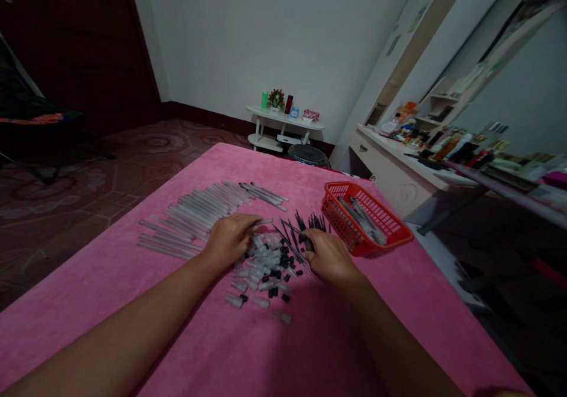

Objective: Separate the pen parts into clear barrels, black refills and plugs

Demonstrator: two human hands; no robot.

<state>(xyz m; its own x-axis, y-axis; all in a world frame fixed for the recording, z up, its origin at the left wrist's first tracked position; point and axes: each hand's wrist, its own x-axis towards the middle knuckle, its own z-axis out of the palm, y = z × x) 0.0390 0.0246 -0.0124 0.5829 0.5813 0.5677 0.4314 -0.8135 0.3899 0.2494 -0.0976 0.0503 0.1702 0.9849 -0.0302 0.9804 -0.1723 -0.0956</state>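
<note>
My left hand [228, 238] is closed around a clear pen barrel [263, 222] whose tip sticks out to the right of my fingers. My right hand [328, 256] is pinched on a thin black refill [296, 230] at the edge of a fan of black refills [310, 223]. Between both hands lies a heap of small clear caps and black end plugs [268, 267]. A long row of clear pen barrels [199, 214] lies to the left and behind my left hand, all on a pink cloth [248, 350].
A red plastic basket [381, 231] holding several assembled pens sits right of my right hand. Beyond the cloth stand a small white shelf table [283, 128], a dark round stool [309, 155] and a cluttered white dresser [398, 160] at right. A dark chair [39, 131] is at left.
</note>
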